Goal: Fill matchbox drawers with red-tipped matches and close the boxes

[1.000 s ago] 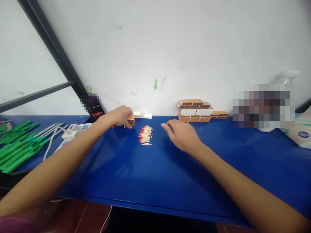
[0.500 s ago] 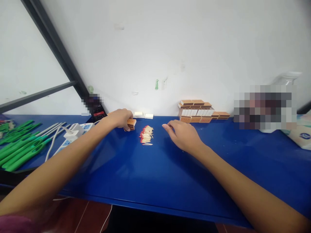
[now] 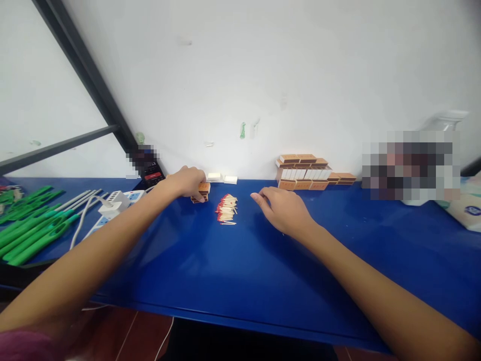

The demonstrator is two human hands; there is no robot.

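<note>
My left hand (image 3: 188,181) is closed around a brown-sided matchbox (image 3: 204,188) near the wall, with its thumb on the near side. Another matchbox (image 3: 199,199) shows just below that one, partly behind the fingers. To the right of it lies a loose pile of red-tipped matches (image 3: 227,207), with a single match along its near edge. My right hand (image 3: 284,206) rests on the blue table right of the pile, fingers loosely bent and thumb apart, touching no match. Two small white matchbox trays (image 3: 230,179) lie against the wall behind the pile.
Stacked matchboxes (image 3: 302,173) stand by the wall, with a few more (image 3: 341,178) to their right. On the left are a power strip (image 3: 130,198), a phone (image 3: 152,173) and green-handled tools (image 3: 41,235). A tissue pack (image 3: 466,205) sits at far right.
The matchbox in my left hand has shifted slightly up, and another box now shows beneath it. My right hand has hardly moved.
</note>
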